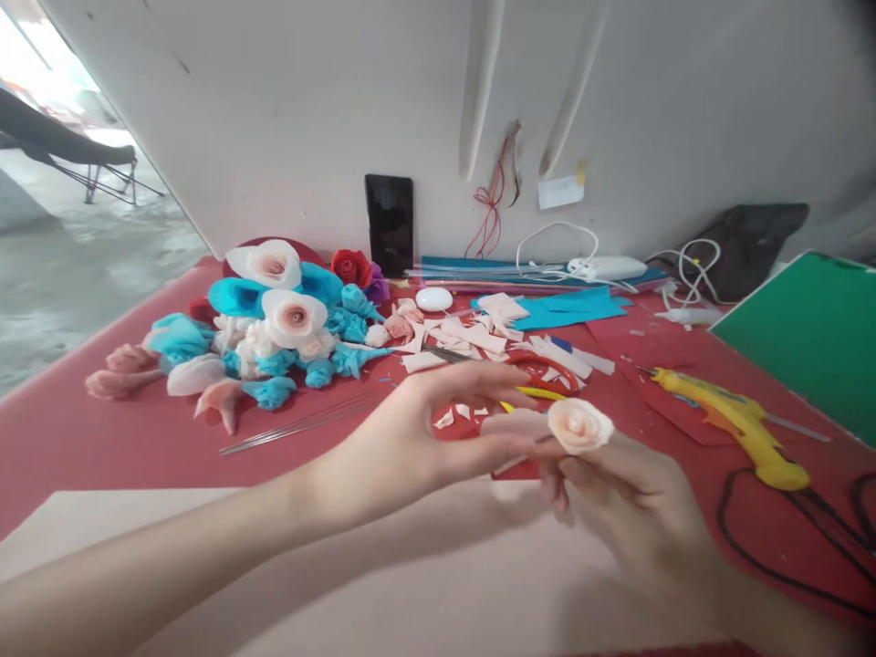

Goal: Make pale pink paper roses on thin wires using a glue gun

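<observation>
A small pale peach crepe-paper rose (pixel 580 426) is pinched between the thumb and fingers of my right hand (pixel 640 506), its spiral centre facing up. From the left, my left hand (pixel 403 443) reaches over with fingers stretched and apart from its thumb. The left thumb tip comes close to the rose's left side; whether it touches cannot be made out. A pale shape between the left fingers and the rose is too blurred to name. Behind the hands lie scissors (pixel 551 370) with red and yellow handles, partly hidden by my left fingers.
Paper flowers (pixel 296 319) in white, blue and peach are heaped at left, beside thin wires (pixel 294 426). Paper scraps (pixel 472 336) lie mid-table. A yellow glue gun (pixel 743 424) with black cord is at right, near a green board (pixel 808 338). A phone (pixel 390 224) leans on the wall.
</observation>
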### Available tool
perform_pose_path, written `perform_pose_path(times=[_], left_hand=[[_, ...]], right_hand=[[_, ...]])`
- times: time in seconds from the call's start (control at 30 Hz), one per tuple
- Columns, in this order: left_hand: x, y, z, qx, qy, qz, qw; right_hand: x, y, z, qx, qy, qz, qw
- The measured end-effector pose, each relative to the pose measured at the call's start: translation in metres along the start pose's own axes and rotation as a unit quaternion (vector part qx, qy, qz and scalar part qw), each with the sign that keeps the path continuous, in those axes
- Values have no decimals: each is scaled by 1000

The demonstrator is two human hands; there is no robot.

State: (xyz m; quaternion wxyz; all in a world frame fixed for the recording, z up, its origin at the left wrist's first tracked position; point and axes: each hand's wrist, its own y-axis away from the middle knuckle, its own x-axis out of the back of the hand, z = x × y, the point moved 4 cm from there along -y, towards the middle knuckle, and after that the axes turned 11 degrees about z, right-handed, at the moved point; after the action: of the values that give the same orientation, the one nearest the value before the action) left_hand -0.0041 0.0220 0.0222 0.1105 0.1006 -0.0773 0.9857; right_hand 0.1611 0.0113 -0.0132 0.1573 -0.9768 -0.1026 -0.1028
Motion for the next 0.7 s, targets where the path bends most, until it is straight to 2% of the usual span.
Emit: perform_pose_path(times=[0.07, 0.13, 0.23, 0.33, 0.43, 0.53, 0.7], left_hand=[[-4, 2, 0, -9, 7, -33, 999], [-5, 3, 0, -19, 7, -42, 999], [0, 6, -3, 18, 1, 18, 1000], [2, 10, -3, 70, 33, 64, 995], [-6, 14, 3, 76, 102, 22, 992], [-15, 17, 7, 102, 174, -24, 979], [-21, 21, 7, 100, 275, -31, 956]], right_hand=[[2, -1, -1, 17, 6, 14, 1000], [1, -1, 0, 19, -12, 15, 1000], [-2, -1, 2, 5, -73, 6, 997], [-10, 3, 3, -27, -115, -56, 991], [-16, 7, 4, -80, -130, -109, 982], [-20, 10, 5, -134, -171, -122, 968], [-25, 12, 8, -219, -214, -122, 944]])
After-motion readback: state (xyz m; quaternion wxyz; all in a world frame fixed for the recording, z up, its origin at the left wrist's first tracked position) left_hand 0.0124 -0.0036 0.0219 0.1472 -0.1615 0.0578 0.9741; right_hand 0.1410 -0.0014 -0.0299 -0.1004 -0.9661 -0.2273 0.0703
